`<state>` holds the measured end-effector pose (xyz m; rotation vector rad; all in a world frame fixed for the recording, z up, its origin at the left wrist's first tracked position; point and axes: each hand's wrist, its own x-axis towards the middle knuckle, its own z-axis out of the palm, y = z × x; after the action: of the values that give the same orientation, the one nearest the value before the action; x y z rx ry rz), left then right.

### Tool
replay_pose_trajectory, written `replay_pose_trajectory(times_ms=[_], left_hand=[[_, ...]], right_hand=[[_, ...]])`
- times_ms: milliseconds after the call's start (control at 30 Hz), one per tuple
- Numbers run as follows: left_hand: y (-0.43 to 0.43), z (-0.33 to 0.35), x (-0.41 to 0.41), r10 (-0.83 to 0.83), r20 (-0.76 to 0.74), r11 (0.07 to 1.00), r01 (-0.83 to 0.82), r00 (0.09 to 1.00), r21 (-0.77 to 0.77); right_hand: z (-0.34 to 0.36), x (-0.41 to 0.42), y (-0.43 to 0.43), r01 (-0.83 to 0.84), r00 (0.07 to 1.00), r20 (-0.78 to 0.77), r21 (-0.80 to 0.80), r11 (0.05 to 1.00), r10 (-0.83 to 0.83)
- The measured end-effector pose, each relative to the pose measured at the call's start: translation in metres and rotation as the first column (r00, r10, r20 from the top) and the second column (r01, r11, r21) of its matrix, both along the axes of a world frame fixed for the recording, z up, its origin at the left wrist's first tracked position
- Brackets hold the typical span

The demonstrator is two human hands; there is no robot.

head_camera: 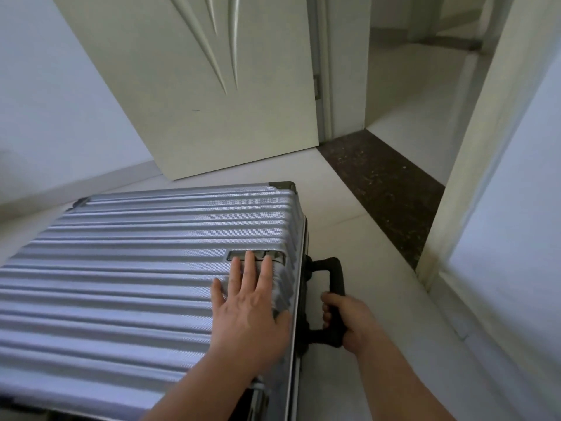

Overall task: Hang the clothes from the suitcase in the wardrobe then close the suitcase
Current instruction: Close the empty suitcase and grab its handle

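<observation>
Suitcase: a silvery ribbed suitcase point(136, 284) is filling the lower left of the frame, broad side facing up, over the pale tiled floor point(349, 226). I cannot tell whether it is lying flat or tipped.
Suitcase halves: they are meeting along the right edge as far as I can see; a dark gap is showing at the bottom edge of the frame, too unclear to judge.
Left hand: the left hand point(249, 314) is resting palm down on the ribbed shell, near its right edge.
Left fingers: the fingers point(250, 265) are lying straight and spread wide, holding nothing, with the tips touching a small dark plate point(258, 255) set into the shell.
Right hand: the right hand point(349, 320) is gripping the black handle point(335, 278) that is sticking out from the suitcase's right side.
Right fingers: the fingers point(326, 311) are curling tightly round the lower part of the handle.
Corner: a dark corner guard point(283, 186) is capping the far right corner of the shell.
Door: a cream door point(197, 86) is standing open in the upper middle of the frame, just beyond the suitcase.
Threshold: a dark speckled strip point(379, 183) is running across the doorway, right of the door.
Door frame: a pale door frame point(485, 147) is rising along the right of the frame.
</observation>
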<state>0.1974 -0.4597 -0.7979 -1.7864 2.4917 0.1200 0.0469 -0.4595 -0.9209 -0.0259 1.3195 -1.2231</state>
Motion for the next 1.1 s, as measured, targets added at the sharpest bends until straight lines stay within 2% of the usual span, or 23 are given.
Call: replay_pose_trajectory(times_ms=[100, 300, 533, 600, 700, 800, 933, 1100], left_hand=[[0.001, 0.004, 0.001, -0.008, -0.011, 1.0, 0.008, 1.0, 0.017], [0.014, 0.049, 0.022, -0.041, -0.061, 0.996, 0.046, 0.997, 0.077], [0.01, 0.157, 0.083, 0.026, -0.195, 0.978, 0.016, 0.98, 0.209], [0.008, 0.176, 0.096, 0.047, -0.228, 0.972, 0.008, 0.973, 0.236], [-0.009, 0.241, 0.126, 0.08, -0.305, 0.955, 0.014, 0.949, 0.295], [-0.033, 0.295, 0.151, 0.11, -0.406, 0.937, 0.043, 0.907, 0.348], [-0.067, 0.347, 0.176, 0.165, -0.572, 0.917, 0.088, 0.803, 0.388], [-0.093, 0.391, 0.214, 0.364, -0.68, 0.866, 0.038, 0.636, 0.499]], right_hand=[[0.022, 0.007, -0.004, 0.013, 0.998, -0.066, -0.036, 0.999, -0.015], [0.088, 0.033, 0.016, 0.086, 0.984, -0.156, 0.013, 0.996, -0.082], [0.222, 0.082, 0.031, 0.075, 0.979, -0.198, 0.121, 0.99, -0.05], [0.248, 0.091, 0.035, 0.077, 0.975, -0.218, 0.106, 0.991, -0.052], [0.32, 0.111, 0.024, 0.066, 0.968, -0.249, 0.133, 0.989, -0.031], [0.394, 0.128, 0.009, 0.085, 0.965, -0.259, 0.136, 0.987, -0.047], [0.475, 0.138, -0.021, 0.067, 0.966, -0.255, 0.12, 0.991, -0.035], [0.539, 0.167, -0.068, -0.02, 0.953, -0.3, 0.108, 0.994, 0.052]])
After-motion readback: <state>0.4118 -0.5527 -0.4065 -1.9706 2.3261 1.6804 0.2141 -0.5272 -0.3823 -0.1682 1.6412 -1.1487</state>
